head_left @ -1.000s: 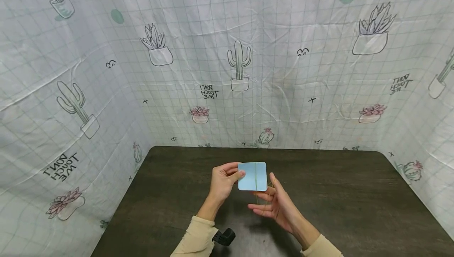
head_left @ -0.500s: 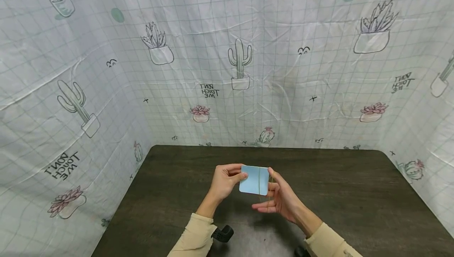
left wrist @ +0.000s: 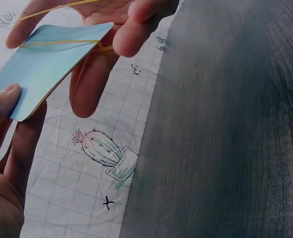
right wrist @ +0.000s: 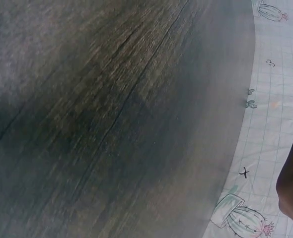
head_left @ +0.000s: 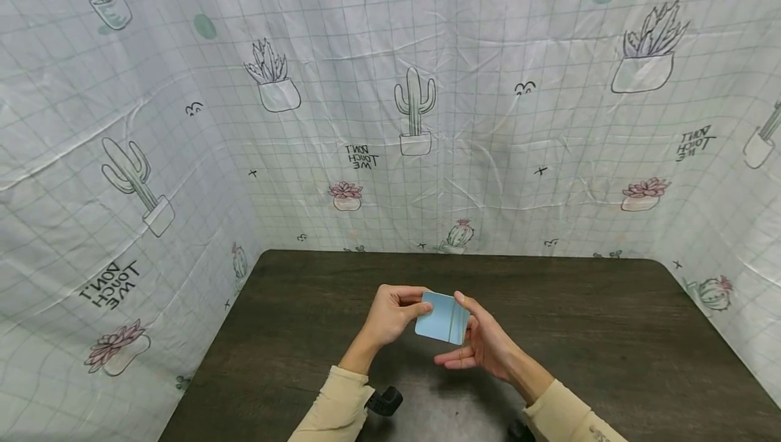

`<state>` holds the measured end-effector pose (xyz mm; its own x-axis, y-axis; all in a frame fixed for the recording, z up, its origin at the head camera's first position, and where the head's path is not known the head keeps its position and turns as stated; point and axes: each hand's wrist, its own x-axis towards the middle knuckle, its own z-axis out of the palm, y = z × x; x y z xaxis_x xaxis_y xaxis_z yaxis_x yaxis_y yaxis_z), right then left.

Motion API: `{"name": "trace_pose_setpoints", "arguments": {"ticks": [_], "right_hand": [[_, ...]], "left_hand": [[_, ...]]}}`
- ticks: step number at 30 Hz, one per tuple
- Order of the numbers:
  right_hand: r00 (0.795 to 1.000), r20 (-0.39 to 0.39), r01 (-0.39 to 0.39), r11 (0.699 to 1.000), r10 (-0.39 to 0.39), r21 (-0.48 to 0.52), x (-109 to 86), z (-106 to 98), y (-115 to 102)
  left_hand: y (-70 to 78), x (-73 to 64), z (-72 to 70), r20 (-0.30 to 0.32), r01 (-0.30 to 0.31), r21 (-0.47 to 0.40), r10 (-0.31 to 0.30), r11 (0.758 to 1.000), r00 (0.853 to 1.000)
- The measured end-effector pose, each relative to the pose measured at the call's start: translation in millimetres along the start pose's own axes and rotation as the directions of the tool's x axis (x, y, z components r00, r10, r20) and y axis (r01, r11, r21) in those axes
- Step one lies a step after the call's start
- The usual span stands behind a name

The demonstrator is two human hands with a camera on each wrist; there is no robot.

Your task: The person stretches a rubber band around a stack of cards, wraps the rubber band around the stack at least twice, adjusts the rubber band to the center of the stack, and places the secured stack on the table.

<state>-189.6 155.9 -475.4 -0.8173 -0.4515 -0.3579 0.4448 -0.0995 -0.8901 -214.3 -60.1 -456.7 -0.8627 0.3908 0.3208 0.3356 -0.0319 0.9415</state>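
Above the middle of the dark desk, near its front edge, the left hand pinches the left edge of a light blue card stack, thumb on top. A yellow rubber band crosses the stack near its right edge, running front to back. The right hand, touching that edge, has the band looped around its loosely curled fingers. The stack tilts slightly, its right side lower.

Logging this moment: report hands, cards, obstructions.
Left hand pinches blue card stack. Right hand stretches rubber band around it. Table below, nothing obstructing.
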Motion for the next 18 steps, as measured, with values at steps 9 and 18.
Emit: {"name": "trace_pose_setpoints", "arguments": {"ticks": [9,18], "right_hand": [[0.998,-0.041,0.049,0.999,-0.049,0.001,1.9,0.5,3.4],[0.962,-0.155,0.207,0.970,-0.226,-0.128,3.7,4.3,10.4]], "left_hand": [[-30.3,3.8,0.8,-0.033,0.026,-0.051,-0.028,0.998,0.999],[-36.1,6.6,3.7,-0.102,0.088,-0.149,-0.103,0.985,0.989]]}}
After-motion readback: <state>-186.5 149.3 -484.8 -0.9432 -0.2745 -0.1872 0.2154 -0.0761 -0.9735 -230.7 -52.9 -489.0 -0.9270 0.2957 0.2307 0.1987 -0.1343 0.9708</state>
